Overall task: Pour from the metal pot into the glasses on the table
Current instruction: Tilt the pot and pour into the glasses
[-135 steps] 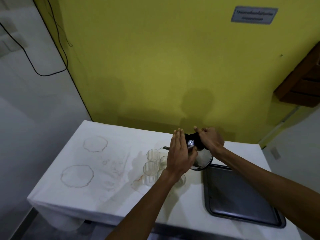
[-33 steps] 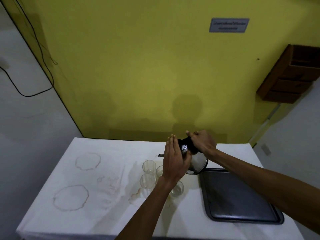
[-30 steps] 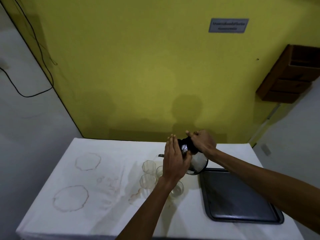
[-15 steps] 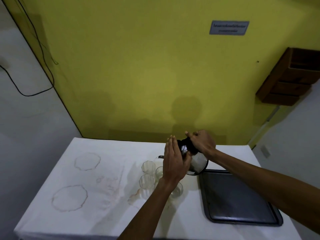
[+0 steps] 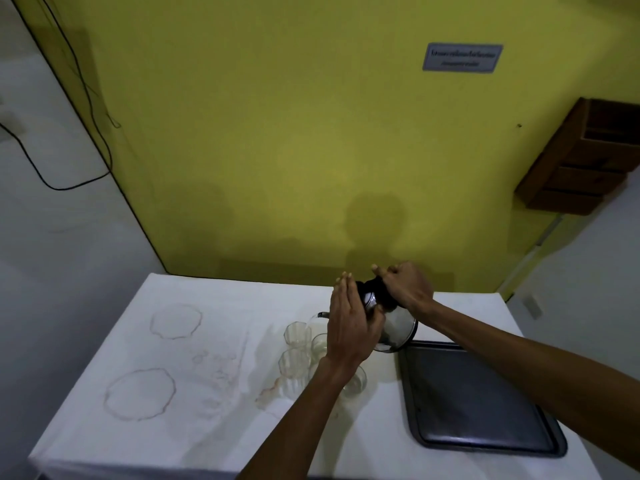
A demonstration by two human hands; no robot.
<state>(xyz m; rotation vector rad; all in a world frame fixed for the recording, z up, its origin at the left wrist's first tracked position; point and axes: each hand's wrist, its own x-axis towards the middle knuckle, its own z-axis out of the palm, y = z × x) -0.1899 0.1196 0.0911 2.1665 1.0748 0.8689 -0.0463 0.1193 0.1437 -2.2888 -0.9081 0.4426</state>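
Note:
The shiny metal pot (image 5: 396, 328) is tilted to the left above a cluster of clear glasses (image 5: 297, 336) on the white tablecloth (image 5: 194, 420). My right hand (image 5: 405, 287) grips the pot's black handle from above. My left hand (image 5: 349, 327) lies flat, fingers together, against the pot's lid side and hides the spout's base. A thin spout tip shows just left of that hand, over the back glasses. Another glass (image 5: 356, 379) peeks out beside my left forearm. Whether liquid flows I cannot tell.
A dark metal tray (image 5: 481, 400) lies on the table to the right of the pot. Brown ring stains (image 5: 138, 393) mark the cloth at the left. A yellow wall stands close behind the table, with a wooden shelf (image 5: 588, 157) at upper right.
Both hands and the tilted pot have kept almost the same pose over the glasses. Only the view has shifted slightly.

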